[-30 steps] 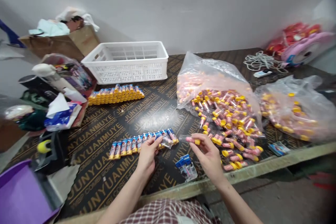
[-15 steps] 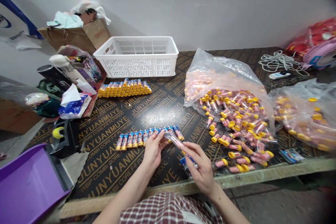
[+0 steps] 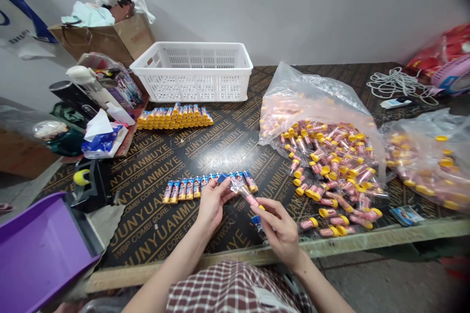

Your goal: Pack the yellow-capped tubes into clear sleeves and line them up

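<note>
My left hand is closed, its thumb and fingers pinching the blue end of a clear printed plastic sleeve. My right hand grips a small pink tube with a yellow cap by its capped end. The tube's other end meets the sleeve; how far it sits inside I cannot tell. Just behind my left hand runs a row of blue-and-yellow wrapped tubes. Partly hidden by my right hand lies a stack of blue printed sleeves. To its right spreads a heap of yellow-capped pink tubes.
A white plastic basket stands by the wall, with stacked wrapped tubes before it. The heap spills from a clear bag; another filled bag is at right. A tape dispenser and purple dustpan are left.
The blue printed end of the sleeve now shows at my left fingertips, and the tube's pink print is plainer between my hands. The whole view has shifted slightly.
</note>
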{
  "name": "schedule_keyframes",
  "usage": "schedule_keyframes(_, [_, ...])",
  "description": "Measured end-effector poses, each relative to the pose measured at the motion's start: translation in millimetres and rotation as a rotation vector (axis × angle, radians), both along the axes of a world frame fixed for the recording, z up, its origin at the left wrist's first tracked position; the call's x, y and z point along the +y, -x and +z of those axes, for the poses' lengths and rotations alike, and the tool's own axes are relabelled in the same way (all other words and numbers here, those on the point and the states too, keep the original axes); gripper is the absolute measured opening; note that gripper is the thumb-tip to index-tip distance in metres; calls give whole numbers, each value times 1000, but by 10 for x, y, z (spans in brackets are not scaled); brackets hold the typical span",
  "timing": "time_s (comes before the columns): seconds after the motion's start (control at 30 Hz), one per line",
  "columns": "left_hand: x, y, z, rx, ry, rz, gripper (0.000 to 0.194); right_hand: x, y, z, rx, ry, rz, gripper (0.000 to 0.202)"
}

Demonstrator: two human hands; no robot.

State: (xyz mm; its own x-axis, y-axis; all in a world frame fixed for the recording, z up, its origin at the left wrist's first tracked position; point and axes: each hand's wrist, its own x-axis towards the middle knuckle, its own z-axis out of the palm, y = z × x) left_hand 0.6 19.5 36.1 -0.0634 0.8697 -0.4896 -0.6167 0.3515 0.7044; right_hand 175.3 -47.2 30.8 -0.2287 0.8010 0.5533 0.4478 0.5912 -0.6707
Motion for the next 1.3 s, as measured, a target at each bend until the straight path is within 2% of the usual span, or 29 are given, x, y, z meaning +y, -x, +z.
schedule_keyframes(0.17, [13,19,21,-45,36,40,30,-10,-16,-5,17,-26,-82,55])
schedule_keyframes(0.33, [-4,-16,28,-56,31,29,33,-12,32,-22,-31,-39,-37,57])
schedule_keyframes(0.5, [-42,-39,19,35,-12,25,33,-18,69,-50,-98,-40,71,57])
schedule_keyframes(0.6, [-84,-51,40,46,-35,-68,34,-7,75,-69,-84,-32,71,59])
schedule_keyframes(0.73, [-149,-46,68,28,-37,-185,39,34,70,-85,-27,12,-11,63])
schedule_keyframes(0.83, [-207,-31,86,23,-35,-397,42,77,42,-68,19,73,-46,72])
schedule_keyframes(0.93, [-272,-33,99,24,-35,-558,34,113,2,-36,44,164,55,85])
schedule_keyframes(1.03, [-326,-60,98,28,-19,-601,32,121,-31,-28,48,263,208,90])
schedule_keyframes(1.1, [-353,-83,90,22,4,-609,33,112,-43,-45,52,304,262,89])
schedule_keyframes(1.3, [-413,-123,76,20,18,-587,36,69,-37,-95,116,326,243,85])
